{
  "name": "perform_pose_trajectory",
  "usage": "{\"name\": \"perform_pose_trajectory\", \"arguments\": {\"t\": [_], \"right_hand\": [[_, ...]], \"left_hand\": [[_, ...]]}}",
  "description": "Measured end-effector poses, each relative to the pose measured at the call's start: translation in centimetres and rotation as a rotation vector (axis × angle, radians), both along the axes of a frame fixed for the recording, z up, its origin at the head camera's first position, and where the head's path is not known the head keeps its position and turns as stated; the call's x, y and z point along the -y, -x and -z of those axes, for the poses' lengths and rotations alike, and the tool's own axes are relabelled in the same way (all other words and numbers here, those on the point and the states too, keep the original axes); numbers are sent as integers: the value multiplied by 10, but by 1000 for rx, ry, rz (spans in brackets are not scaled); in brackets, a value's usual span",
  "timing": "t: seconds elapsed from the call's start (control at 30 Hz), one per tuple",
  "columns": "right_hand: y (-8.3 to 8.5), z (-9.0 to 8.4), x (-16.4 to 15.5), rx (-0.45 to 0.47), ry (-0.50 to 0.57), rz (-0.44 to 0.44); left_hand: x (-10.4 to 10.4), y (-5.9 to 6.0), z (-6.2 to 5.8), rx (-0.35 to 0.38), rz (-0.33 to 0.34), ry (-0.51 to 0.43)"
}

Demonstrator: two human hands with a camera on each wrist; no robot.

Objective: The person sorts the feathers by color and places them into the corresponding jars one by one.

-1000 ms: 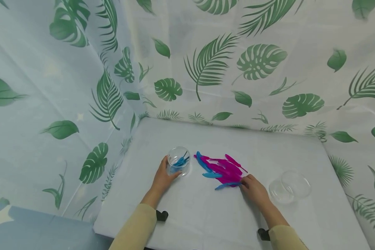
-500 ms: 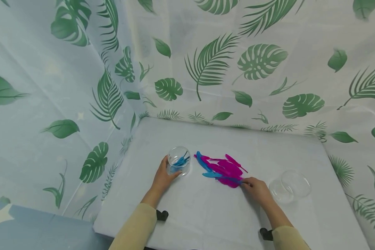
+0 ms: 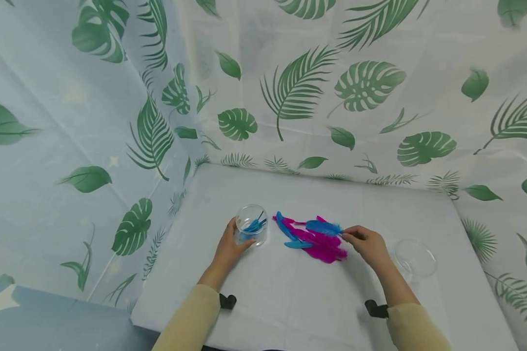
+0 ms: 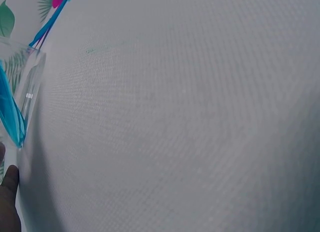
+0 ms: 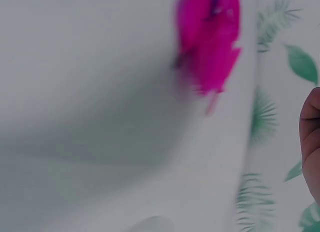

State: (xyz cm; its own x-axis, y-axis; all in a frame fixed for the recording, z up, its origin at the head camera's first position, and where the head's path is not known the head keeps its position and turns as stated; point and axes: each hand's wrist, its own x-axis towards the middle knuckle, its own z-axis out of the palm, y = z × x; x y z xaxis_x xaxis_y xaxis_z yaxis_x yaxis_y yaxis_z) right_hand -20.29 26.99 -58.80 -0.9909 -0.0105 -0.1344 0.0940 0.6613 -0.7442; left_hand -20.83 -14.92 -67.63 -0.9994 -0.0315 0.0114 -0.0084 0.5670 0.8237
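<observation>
Right hand (image 3: 369,243) pinches blue feather (image 3: 322,227); left hand (image 3: 228,248) grips clear cup (image 3: 252,230). Loose pinch risks dropping it.

A white worktop (image 3: 290,302) carries a clear cup (image 3: 252,231) of blue feathers at about 10 o'clock from its middle, a pile of magenta and blue feathers (image 3: 309,236) near its centre, and an empty clear dish (image 3: 416,259) at 3 o'clock.
</observation>
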Motion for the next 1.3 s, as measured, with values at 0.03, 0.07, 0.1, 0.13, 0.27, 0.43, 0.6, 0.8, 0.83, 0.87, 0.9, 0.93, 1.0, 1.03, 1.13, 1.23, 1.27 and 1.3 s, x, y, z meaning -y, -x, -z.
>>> {"name": "perform_pose_trajectory", "arguments": {"t": [0.03,0.07,0.1,0.13,0.27,0.43,0.6,0.8,0.83,0.87,0.9,0.93,1.0,1.03,1.13,1.23,1.27,1.3], "right_hand": [[5,-9,3,-22,-10,-9],[9,-19,7,-43,-18,-19],[14,-28,11,-65,-26,-33],[19,-38,15,-85,-37,-45],[38,-71,33,-171,-68,-109],[58,-98,60,-240,-89,-205],[70,-103,93,-259,-139,-314],[78,-88,139,-223,-241,-458],[79,-85,146,-218,-261,-482],[80,-82,154,-214,-281,-503],[82,-78,160,-211,-301,-524],[83,-75,167,-209,-316,-541],[85,-71,177,-207,-344,-569],[86,-69,182,-207,-354,-580],[86,-66,192,-206,-385,-598],[86,-65,199,-193,-415,-616],[86,-64,201,-189,-426,-625],[86,-64,202,-190,-438,-636]], "left_hand": [[1,0,0,2,-1,-1],[1,0,1,2,0,-4],[2,0,2,3,0,-4],[2,0,2,4,2,-6],[3,1,4,3,1,-7],[3,2,6,10,-1,-2],[3,3,7,15,3,-2],[3,3,7,0,3,-6],[3,3,7,-1,2,-6],[3,4,7,-3,1,-5],[3,4,8,-4,1,-4],[3,4,7,-5,-2,-4],[3,4,8,-3,-3,-3],[2,4,7,-3,-2,-5],[2,5,7,1,0,-6],[3,5,7,5,0,-4],[3,5,7,5,-2,-4],[4,5,7,4,-2,-1]]}}
